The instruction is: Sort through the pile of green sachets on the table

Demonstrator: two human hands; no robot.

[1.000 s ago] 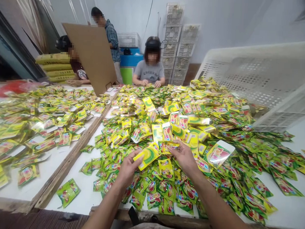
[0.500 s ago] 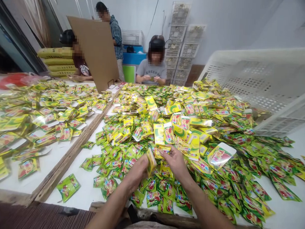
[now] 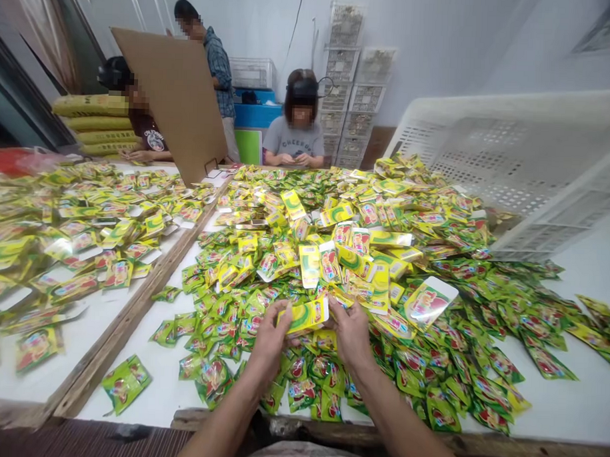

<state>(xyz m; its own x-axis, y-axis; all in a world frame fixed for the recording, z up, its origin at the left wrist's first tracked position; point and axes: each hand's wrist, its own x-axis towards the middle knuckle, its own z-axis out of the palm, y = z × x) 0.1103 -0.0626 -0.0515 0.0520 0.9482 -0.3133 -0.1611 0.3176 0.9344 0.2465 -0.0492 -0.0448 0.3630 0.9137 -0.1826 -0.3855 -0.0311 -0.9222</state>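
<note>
Both of my hands hold one yellow packet (image 3: 306, 315) with a green swirl, flat and level above the heap. My left hand (image 3: 270, 338) pinches its left end. My right hand (image 3: 350, 331) pinches its right end. Under them lies a big pile of green and yellow sachets (image 3: 363, 284) spread over the white table (image 3: 568, 418). A larger packet with a white header (image 3: 429, 301) lies face up just right of my right hand.
A white plastic crate (image 3: 517, 162) lies tipped at the right. A second table (image 3: 59, 246) of packets stands to the left behind a wooden edge. A cardboard sheet (image 3: 174, 97) leans upright at the back. Three people work at the far end. One loose sachet (image 3: 125, 381) lies near the front left.
The yellow packet was in my left hand alone and turned on edge; now it lies flat between both hands. My right hand has come in from the pile to take its right end.
</note>
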